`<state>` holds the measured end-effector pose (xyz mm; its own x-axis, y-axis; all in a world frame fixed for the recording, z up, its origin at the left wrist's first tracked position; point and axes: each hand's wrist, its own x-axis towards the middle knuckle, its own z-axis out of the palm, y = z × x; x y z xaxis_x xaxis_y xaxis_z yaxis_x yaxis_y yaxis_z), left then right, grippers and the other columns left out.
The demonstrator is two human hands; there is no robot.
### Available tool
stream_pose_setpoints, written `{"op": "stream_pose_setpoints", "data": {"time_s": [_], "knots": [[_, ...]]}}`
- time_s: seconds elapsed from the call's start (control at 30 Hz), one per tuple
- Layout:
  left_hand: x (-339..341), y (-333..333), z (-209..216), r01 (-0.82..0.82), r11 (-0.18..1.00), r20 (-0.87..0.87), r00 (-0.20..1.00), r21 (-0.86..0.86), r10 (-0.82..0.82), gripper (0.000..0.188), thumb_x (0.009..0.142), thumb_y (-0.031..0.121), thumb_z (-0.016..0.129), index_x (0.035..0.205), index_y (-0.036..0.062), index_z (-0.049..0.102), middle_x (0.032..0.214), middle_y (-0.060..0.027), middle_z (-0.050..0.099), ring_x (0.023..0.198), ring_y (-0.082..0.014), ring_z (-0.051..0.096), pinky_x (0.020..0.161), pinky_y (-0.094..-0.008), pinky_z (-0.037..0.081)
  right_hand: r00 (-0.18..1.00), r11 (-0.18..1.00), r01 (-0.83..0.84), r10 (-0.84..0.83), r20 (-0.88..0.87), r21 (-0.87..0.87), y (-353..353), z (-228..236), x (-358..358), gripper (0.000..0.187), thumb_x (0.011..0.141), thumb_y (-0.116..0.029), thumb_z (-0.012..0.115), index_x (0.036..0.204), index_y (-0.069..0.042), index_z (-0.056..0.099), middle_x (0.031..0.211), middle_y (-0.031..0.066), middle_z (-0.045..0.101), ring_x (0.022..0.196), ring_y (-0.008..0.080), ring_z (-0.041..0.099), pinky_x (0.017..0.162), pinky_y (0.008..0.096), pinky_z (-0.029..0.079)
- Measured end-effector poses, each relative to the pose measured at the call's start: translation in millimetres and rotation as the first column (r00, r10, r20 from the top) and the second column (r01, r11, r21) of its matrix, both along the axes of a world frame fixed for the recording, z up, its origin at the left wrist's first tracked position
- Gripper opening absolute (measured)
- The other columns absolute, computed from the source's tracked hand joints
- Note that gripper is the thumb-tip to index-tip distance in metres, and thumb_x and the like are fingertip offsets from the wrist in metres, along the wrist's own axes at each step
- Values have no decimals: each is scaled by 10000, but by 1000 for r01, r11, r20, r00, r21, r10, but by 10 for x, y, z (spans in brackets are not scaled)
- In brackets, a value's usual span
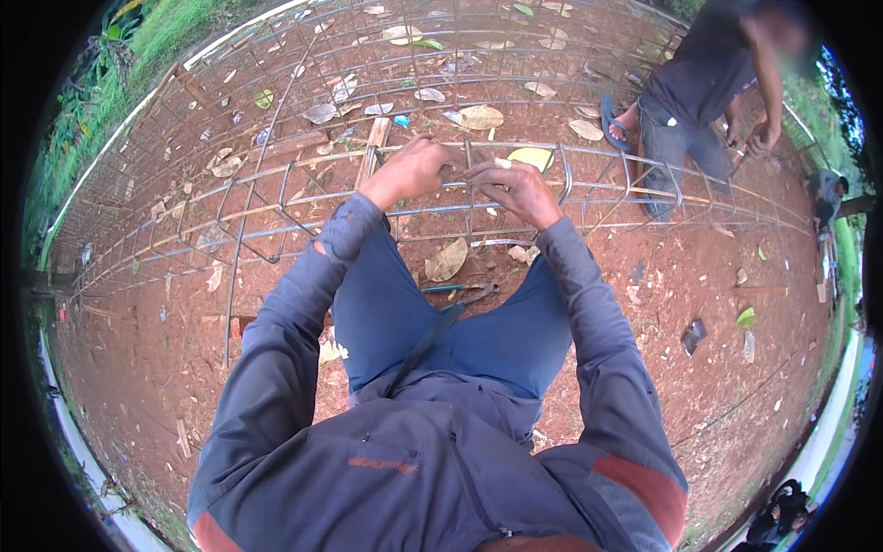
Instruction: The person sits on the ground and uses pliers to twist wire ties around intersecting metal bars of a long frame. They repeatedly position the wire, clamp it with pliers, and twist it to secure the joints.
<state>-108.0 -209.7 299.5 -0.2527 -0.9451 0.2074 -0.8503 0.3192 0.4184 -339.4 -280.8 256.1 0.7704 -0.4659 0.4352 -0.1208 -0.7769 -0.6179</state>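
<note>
A long cage of thin steel bars tied with square stirrups (287,189) runs from left to right in front of me. My left hand (416,172) is closed at the cage's far bar, its fingertips close to a stirrup (468,204). What those fingers pinch is too small to make out. From the other side, my right hand (521,189) has its fingers curled onto the same stirrup. A pale wrap (502,164) circles one of its fingers. Below the cage, between my knees, lies a pincer-like tool (480,293), partly hidden by a dark strap (426,339).
At the far right a co-worker (690,83) crouches by the cage's end, hands low. Wire-like steel grids (368,55) stretch along the back. A long loose rod (241,235) crosses the cage on the left. Dry leaves and wood pieces (376,138) litter the red soil.
</note>
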Motion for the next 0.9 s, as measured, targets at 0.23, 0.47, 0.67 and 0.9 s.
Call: {"op": "stream_pose_setpoints", "data": {"time_s": [0.23,0.47,0.67,0.9], "knots": [[-500,846,-681,-293,955,-324,901,33,288,422,887,-4,549,1304,-18,616,1326,-235,628,1297,-383,563,1134,-496,408,996,997,-63,60,-70,-38,-63,30,-3,119,856,-75,760,975,-74,750,1125,20,763,938,250,733,828,373,578],[-780,632,-1249,-419,892,-153,906,-171,396,612,908,76,620,1471,-68,429,1423,-230,537,1415,-396,414,1177,-572,278,996,982,-11,-6,-90,-188,38,-44,14,108,849,-99,768,948,-89,726,1174,8,741,999,244,692,878,388,537],[-953,752,-1310,-422,889,-207,899,-175,386,567,923,78,613,1469,-5,480,1179,-178,644,1241,-331,529,1105,-565,313,990,942,135,-116,82,-306,223,-197,9,157,817,-76,762,968,-101,727,1160,-18,723,929,276,647,844,424,522],[-929,1049,-734,-396,914,-367,865,-82,342,382,929,95,635,1292,-22,655,958,-154,677,987,-297,627,1043,-486,402,980,928,182,-146,132,-325,336,-386,-132,433,790,-23,764,1206,-142,752,1169,52,695,1144,277,674,1017,452,539]]}}
